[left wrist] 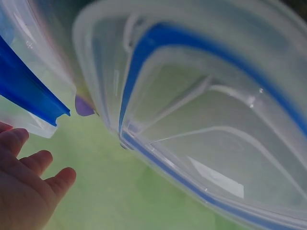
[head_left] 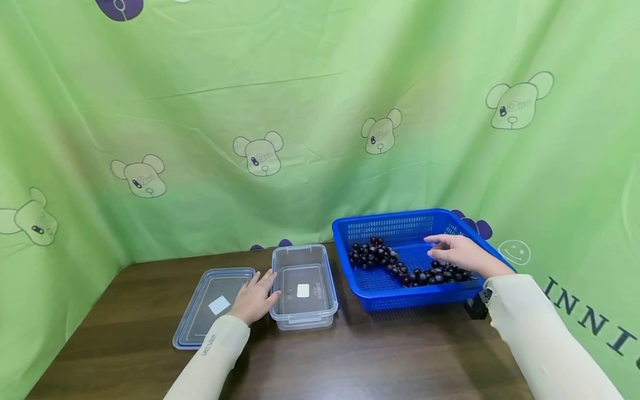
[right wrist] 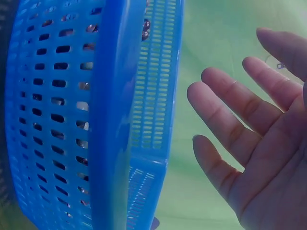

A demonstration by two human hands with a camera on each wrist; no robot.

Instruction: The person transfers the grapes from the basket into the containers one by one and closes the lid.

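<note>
My left hand (head_left: pixel 255 297) lies with fingers extended at the left side of a clear plastic food container (head_left: pixel 306 319), its fingertips at the rim. The container has no lid on it; a white label shows on its floor. To the left, a clear lid (head_left: pixel 197 319) with a blue seal lies on the table, partly behind that hand. My right hand (head_left: pixel 457 253) hovers over the right part of a blue plastic basket (head_left: pixel 345 266), fingers loosely extended and holding nothing. Bunches of dark grapes (head_left: pixel 371 254) lie along the basket's left and near sides.
The brown wooden table (head_left: pixel 350 361) bears all of these things. A green curtain (head_left: pixel 310 194) with printed bear faces hangs right behind them. The basket's raised, slotted wall (right wrist: pixel 57 115) stands beside the right hand in the right wrist view.
</note>
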